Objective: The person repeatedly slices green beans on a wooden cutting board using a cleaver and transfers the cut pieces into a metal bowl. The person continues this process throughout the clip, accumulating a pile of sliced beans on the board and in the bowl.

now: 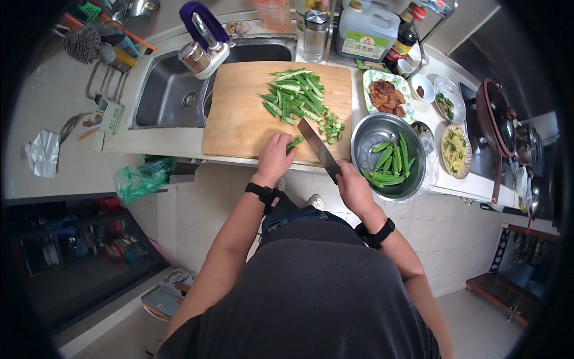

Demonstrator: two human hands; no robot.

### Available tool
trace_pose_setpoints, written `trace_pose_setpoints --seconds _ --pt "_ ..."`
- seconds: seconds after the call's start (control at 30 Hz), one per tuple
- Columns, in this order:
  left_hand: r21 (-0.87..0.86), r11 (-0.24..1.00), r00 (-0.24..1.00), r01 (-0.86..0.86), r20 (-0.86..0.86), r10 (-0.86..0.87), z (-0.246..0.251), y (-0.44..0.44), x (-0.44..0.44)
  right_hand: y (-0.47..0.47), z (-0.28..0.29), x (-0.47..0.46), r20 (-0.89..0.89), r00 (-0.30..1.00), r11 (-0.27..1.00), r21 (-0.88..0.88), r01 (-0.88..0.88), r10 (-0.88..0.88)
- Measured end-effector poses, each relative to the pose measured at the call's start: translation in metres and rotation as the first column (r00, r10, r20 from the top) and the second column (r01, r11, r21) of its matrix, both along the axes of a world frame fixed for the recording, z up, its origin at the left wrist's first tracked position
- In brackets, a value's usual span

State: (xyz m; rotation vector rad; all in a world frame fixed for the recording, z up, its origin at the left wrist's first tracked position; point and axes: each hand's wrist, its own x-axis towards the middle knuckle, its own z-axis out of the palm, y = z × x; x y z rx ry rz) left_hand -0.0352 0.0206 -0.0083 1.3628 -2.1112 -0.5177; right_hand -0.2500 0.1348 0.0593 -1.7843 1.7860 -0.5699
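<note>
My left hand holds an okra pod on the wooden cutting board, close to its front edge. In my right hand is the handle of a kitchen knife; its blade slants up and left, its tip just right of the held okra. Okra cut lengthwise lies in a pile on the board's upper right part, with small okra slices at the pile's lower right. Whole okra pods lie in a steel bowl right of the board.
A sink with a faucet is at the board's left. Behind stand a glass jar and a plastic jug. To the right are a plate of browned food, other dishes and a lidded pan on the stove.
</note>
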Motion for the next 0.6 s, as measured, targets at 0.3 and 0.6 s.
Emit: trace_pose_setpoints --seconds 0.3,0.6 --pt "-0.006 0.999 0.988 0.05 -0.146 -0.05 -0.009 -0.002 0.003 0.003 -0.009 0.005 -0.082 0.996 0.999 0.047 -0.017 0.021" --pt "0.001 0.987 0.964 0.161 -0.213 -0.157 -0.015 -0.008 0.014 -0.015 -0.008 0.019 -0.128 0.991 0.984 0.177 -0.006 0.029"
